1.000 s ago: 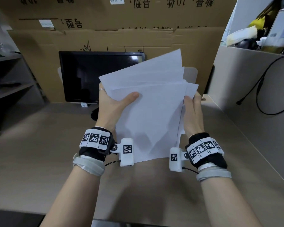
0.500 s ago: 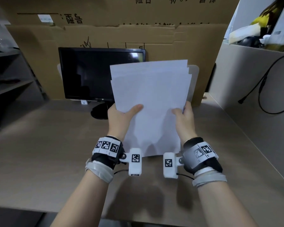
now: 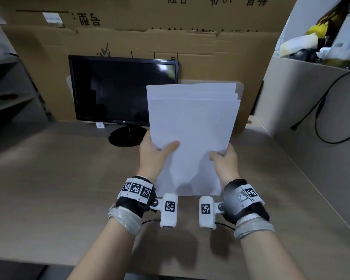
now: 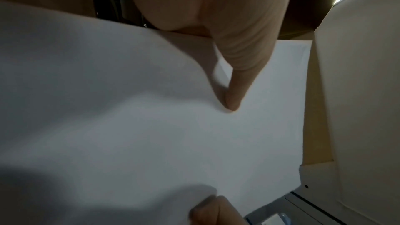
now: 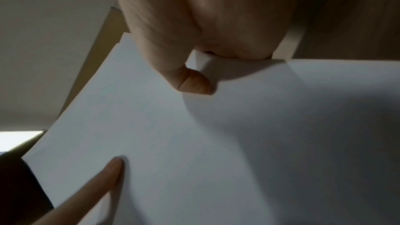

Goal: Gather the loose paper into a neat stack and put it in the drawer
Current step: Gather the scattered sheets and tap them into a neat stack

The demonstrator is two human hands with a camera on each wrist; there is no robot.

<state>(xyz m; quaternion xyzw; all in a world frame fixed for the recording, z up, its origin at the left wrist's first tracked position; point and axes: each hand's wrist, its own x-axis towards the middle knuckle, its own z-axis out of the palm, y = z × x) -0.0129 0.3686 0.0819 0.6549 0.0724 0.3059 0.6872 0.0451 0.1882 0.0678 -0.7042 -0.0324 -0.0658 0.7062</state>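
1. Two hands hold the paper stack [image 3: 192, 126] upright, bottom edge on the desk [image 3: 49, 178], right of the monitor [image 3: 121, 89].
2. Left hand [image 3: 153, 152] pinches the left edge, thumb on front.
3. Right hand [image 3: 223, 158] pinches the right edge the same way.
4. Top edges are a bit uneven.

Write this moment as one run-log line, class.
step: squaring paper | left hand: grips paper | right hand: grips paper | paper: upright on desk, top edges uneven | drawer: not in view
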